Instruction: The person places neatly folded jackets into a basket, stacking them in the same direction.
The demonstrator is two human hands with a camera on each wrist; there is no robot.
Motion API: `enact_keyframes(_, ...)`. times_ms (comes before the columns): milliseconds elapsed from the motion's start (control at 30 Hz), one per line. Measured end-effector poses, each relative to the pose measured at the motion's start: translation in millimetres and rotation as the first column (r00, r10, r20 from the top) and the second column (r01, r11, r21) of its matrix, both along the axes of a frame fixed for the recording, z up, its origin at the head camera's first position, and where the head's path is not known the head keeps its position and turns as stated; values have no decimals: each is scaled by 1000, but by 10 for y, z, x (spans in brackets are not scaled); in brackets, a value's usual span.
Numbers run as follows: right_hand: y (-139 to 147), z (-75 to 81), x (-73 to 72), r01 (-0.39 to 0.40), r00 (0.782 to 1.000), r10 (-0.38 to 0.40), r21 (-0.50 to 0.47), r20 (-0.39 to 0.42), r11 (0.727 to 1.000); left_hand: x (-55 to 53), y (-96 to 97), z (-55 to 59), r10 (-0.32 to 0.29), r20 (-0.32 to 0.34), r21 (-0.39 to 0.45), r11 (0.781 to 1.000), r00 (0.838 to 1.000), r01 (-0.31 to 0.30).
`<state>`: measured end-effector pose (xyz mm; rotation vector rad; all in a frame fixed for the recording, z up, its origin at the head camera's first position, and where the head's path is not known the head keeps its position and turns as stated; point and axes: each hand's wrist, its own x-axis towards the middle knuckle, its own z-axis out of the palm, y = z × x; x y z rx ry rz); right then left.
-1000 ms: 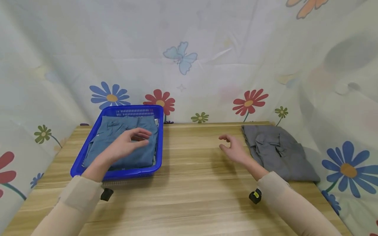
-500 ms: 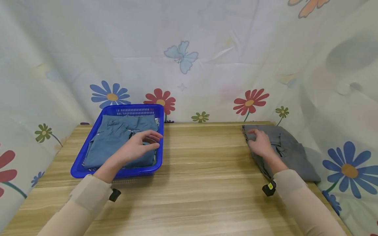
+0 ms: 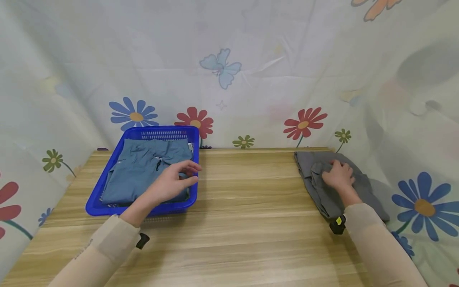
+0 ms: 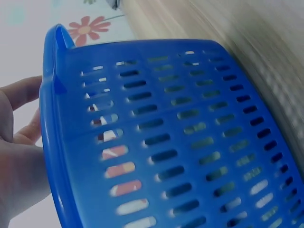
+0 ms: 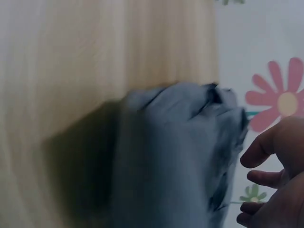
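My left hand [image 3: 171, 182] hovers over the right side of a blue plastic basket [image 3: 195, 169], fingers loosely bent with nothing between them. Inside the basket lies a folded blue garment [image 3: 134, 171] with a short black cord on top. The left wrist view shows the slotted basket wall [image 4: 104, 128] from outside, the hand beyond its rim. On the right, a folded grey garment [image 3: 365, 195] lies on the table, with my right hand [image 3: 338, 175] over its middle. In the right wrist view the right hand's fingers [image 5: 263, 147] are slightly bent, just above the grey cloth [image 5: 166, 156].
A wood-grain table [image 3: 244, 223] spans the space between basket and grey garment. Behind it and along both sides hangs a pale curtain [image 3: 251, 91] printed with flowers and butterflies. Small black devices [image 3: 142, 240] sit under both wrists.
My right hand has moved right, from beside the grey garment to over its middle. My left hand has drifted slightly right over the basket. Basket and garments stay in place.
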<state>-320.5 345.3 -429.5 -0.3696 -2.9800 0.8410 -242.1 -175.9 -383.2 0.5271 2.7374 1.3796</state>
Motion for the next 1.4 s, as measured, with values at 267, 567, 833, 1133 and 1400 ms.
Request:
enact_keyframes(267, 128, -197, -39, -6, 994, 7, -9, 110, 1000, 25, 125, -24, 69, -97, 0, 998, 993, -69)
enact_keyframes(567, 169, -208, -1, -55, 986, 51, 25, 157, 998, 49, 237, -54, 78, -152, 31, 997, 985, -74)
enact_keyframes(833, 160, -200, 23, -98, 984, 86, 73, 155, 993, 114, 420, -42, 85, -184, 116, 991, 979, -64)
enact_keyframes(1133, 53, -198, 8, -196, 975, 179, 126, 134, 973, 204, 648, -182, -81, -195, 59, 994, 977, 94)
enact_keyframes(1400, -110, -186, -8, -281, 959, 269, 172, 90, 944, 294, 833, -241, -204, -78, 4, 979, 976, 205)
